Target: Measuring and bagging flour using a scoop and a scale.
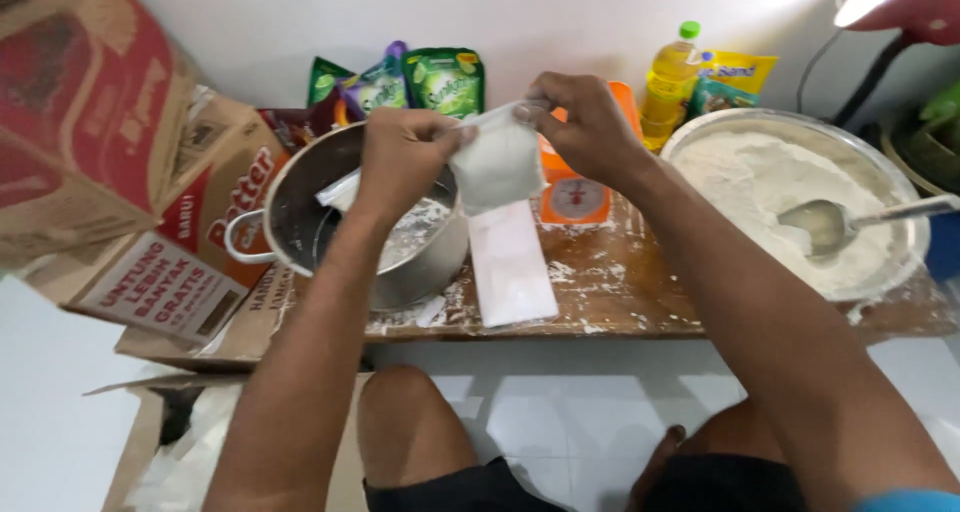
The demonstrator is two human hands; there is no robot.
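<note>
The fingers of the left hand (pixel 400 157) are closed in a pinch on the upper left corner of a small clear plastic bag (pixel 497 164) filled with white powder. The fingers of the right hand (pixel 590 122) are closed the same way on the bag's upper right corner, so the mouth is stretched between both hands. The bag hangs upright, mouth up and rounded bottom down, its long axis roughly vertical, held in the air above the table (pixel 620 282), between a steel pot (pixel 300 232) and an orange kitchen scale (pixel 575 197).

Directly below the bag lies a flat white packet (pixel 512 267), its long axis running away from the person, its near end at the table's front edge. The pot stands just left of it, partly behind the left hand; powder and a white scoop handle show inside, though the scoop's bowl is hidden. The scale is mostly covered by the bag and right hand.

To the right sits a wide metal basin (pixel 690 137) of flour with a ladle (pixel 835 222) resting in it. Against the wall stand green pouches (pixel 445 80) and an oil bottle (pixel 668 87). Cardboard boxes (pixel 110 172) crowd the left, cut off by the frame. The person's knees show below, above a white tiled floor (pixel 540 402).
</note>
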